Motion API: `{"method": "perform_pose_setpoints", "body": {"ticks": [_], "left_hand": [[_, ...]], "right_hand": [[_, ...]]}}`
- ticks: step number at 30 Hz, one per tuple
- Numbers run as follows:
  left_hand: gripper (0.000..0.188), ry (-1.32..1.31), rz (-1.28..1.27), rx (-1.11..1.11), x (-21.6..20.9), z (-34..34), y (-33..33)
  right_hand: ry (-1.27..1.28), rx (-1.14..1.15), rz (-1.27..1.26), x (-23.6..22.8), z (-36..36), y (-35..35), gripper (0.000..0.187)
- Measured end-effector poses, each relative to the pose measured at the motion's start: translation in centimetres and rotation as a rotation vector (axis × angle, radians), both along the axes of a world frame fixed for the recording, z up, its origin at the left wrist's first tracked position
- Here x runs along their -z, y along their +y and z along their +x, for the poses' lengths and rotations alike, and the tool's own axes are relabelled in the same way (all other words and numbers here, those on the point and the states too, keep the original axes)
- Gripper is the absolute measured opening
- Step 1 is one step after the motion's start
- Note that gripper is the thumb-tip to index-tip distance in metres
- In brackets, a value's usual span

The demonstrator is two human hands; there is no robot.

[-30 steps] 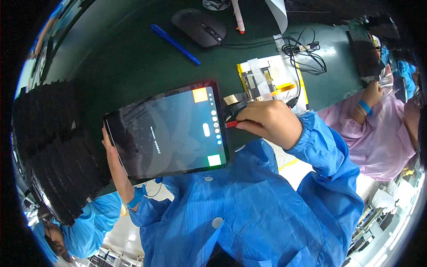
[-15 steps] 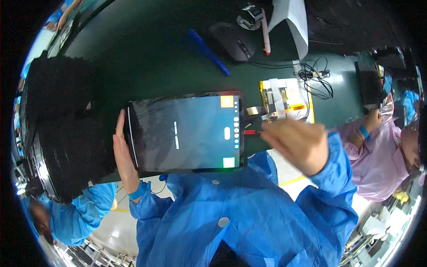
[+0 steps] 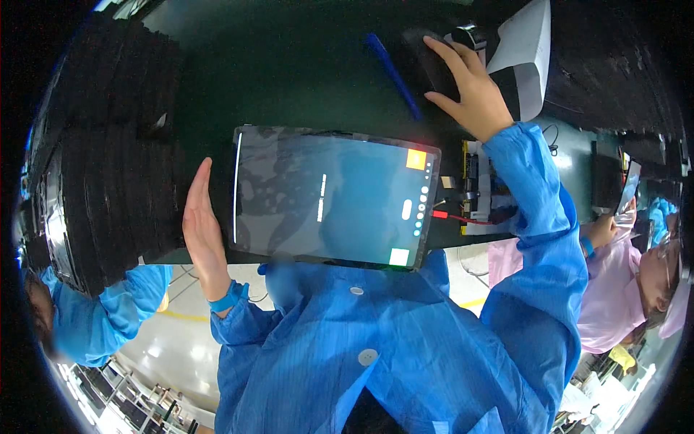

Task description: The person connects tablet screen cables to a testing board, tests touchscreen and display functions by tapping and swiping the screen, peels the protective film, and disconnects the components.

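A tablet-like screen panel point(image 3: 332, 202) lies on the dark green table, lit up with orange and white corner squares. My left hand point(image 3: 204, 231) stands on edge just left of it, fingers stretched out, holding nothing, with a small gap to the panel. My right hand point(image 3: 473, 90) is stretched forward over a black computer mouse point(image 3: 431, 66). Its thumb and fingers are spread at the mouse's right side; I cannot tell how firmly they touch it. A red plug point(image 3: 440, 215) with a thin red wire sits at the panel's right edge. My right sleeve partly hides a yellow-edged flat component point(image 3: 465, 192).
A blue stick-like tool point(image 3: 394, 76) lies left of the mouse. Beyond my right hand is a curled white sheet point(image 3: 524, 54). Black stacked material point(image 3: 108, 166) fills the table's left side. People in blue point(image 3: 116, 318) and pink point(image 3: 611, 296) sit on either side.
My right hand has left the red plug area and moved forward to the mouse. My left hand has come away from the panel's left edge. The whole view has shifted.
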State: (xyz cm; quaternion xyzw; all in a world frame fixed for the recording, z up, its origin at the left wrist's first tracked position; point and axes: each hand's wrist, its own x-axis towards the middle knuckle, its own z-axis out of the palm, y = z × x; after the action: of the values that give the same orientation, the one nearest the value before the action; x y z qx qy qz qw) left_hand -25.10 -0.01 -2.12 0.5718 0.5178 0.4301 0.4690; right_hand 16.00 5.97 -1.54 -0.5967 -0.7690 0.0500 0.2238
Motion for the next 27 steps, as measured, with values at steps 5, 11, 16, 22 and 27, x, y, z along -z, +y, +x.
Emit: {"method": "perform_pose_setpoints", "body": {"ticks": [5,11,16,22,27], "left_hand": [[0.071,-0.047,0.05,0.061,-0.1,-0.2,0.4],[0.07,-0.023,0.072,0.058,0.4,0.0,0.7],[0.069,0.046,0.105,-0.001,0.2,0.2,0.5],[0.071,0.222,0.177,-0.049,-0.9,1.1,-0.3],[0.066,0.313,0.279,-0.153,-2.1,3.2,-0.8]], "right_hand": [[0.033,0.023,-0.014,0.4,-0.7,-0.3,0.071],[0.048,0.04,-0.006,0.9,-0.3,-0.1,0.07],[-0.006,0.08,-0.029,0.9,-0.4,-0.3,0.07],[-0.042,0.085,-0.016,0.9,0.1,-0.9,0.074],[-0.018,0.08,0.005,-0.5,-0.4,-2.2,0.07]]}}
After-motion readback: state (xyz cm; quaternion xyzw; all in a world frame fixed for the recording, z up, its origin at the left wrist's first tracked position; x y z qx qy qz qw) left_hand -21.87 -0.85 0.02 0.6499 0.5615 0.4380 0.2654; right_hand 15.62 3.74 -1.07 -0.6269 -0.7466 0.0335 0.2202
